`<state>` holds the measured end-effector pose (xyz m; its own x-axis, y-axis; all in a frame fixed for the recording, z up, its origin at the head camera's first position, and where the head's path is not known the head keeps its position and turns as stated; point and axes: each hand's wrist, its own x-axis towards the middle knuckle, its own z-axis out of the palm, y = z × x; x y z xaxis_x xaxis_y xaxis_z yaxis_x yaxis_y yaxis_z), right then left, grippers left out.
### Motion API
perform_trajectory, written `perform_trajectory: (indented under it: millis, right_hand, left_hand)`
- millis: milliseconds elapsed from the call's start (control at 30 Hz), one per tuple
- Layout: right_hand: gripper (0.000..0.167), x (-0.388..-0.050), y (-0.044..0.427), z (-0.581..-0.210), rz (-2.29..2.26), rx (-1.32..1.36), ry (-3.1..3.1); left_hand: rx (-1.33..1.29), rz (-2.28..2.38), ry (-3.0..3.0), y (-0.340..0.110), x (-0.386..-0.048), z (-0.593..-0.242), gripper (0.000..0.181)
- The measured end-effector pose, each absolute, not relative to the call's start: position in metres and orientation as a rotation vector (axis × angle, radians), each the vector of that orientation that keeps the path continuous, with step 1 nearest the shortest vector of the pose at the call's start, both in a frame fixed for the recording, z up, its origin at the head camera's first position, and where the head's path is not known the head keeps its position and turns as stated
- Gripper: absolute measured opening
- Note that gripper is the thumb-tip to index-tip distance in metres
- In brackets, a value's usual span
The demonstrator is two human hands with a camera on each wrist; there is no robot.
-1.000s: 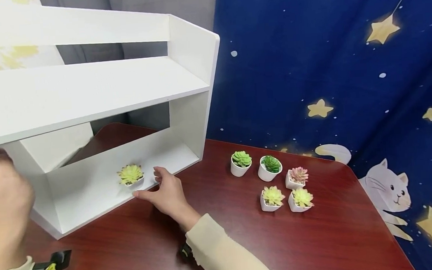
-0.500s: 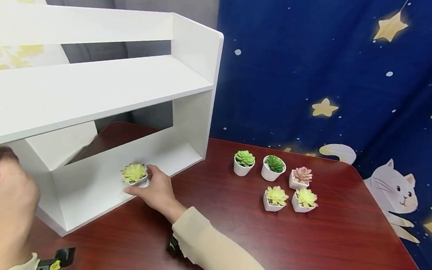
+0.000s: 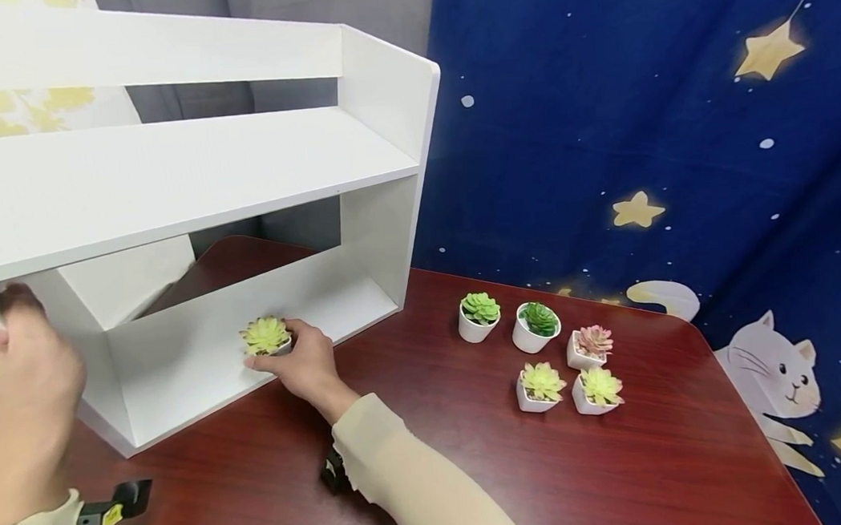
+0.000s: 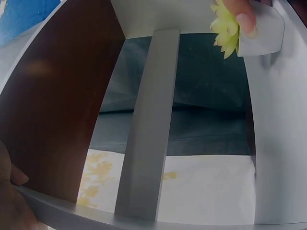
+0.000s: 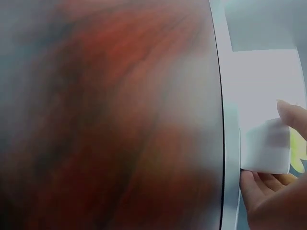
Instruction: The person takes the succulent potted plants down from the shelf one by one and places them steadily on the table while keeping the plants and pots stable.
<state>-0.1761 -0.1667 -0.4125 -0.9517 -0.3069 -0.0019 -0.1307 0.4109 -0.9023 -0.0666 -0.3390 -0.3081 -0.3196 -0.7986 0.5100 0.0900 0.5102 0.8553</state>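
Observation:
A yellow-green potted succulent (image 3: 266, 334) stands on the bottom board of the white shelf (image 3: 194, 220). My right hand (image 3: 310, 367) pinches its small white pot, thumb on one side and fingers on the other. In the right wrist view the pot (image 5: 266, 148) sits between the thumb and curled fingers of the right hand (image 5: 280, 201), close to the board's front edge. At the far left, my left hand (image 3: 26, 383) grips the shelf's left end panel. The left wrist view shows part of that left hand (image 4: 17, 203) at the panel's edge.
Right of the shelf, several potted succulents stand on the dark red table (image 3: 447, 454): light green (image 3: 479, 317), dark green (image 3: 536, 325), pink (image 3: 589, 346) and two yellow-green ones (image 3: 540, 385). A blue star-patterned curtain (image 3: 571, 125) hangs behind.
My right hand has moved left to the yellow-green succulent and its fingers have come together on the pot. My left hand keeps its grip on the shelf. The view has shifted slightly.

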Motion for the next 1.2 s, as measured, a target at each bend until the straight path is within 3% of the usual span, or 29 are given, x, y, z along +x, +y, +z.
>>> perform_trajectory:
  millis: [300, 533, 733, 1000, 1100, 1200]
  right_hand:
    - [0.054, -0.175, -0.160, -0.412, -1.736, -0.248, 2.400]
    - [0.055, -0.172, -0.149, -0.409, -1.777, -0.265, 2.435]
    - [0.061, -0.172, -0.130, -0.410, -1.769, -0.272, 2.471]
    - [0.069, -0.178, -0.099, -0.411, -1.761, -0.226, 2.544]
    - [0.067, -0.181, -0.086, -0.411, -1.765, -0.209, 2.585]
    - [0.068, -0.183, -0.072, -0.411, -1.753, -0.183, 2.634]
  left_hand:
    - [0.705, -1.014, -1.690, -0.339, -0.069, -0.312, 0.045]
    - [0.907, -1.128, -1.698, -0.337, -0.066, -0.308, 0.046]
    - [0.926, -1.103, -1.733, -0.335, -0.066, -0.308, 0.056]
    - [0.782, -0.722, -1.970, -0.344, -0.054, -0.319, 0.032]
    - [0.789, -0.737, -1.975, -0.348, -0.055, -0.321, 0.032]
    - [0.568, -0.532, -2.011, -0.353, -0.057, -0.330, 0.030]
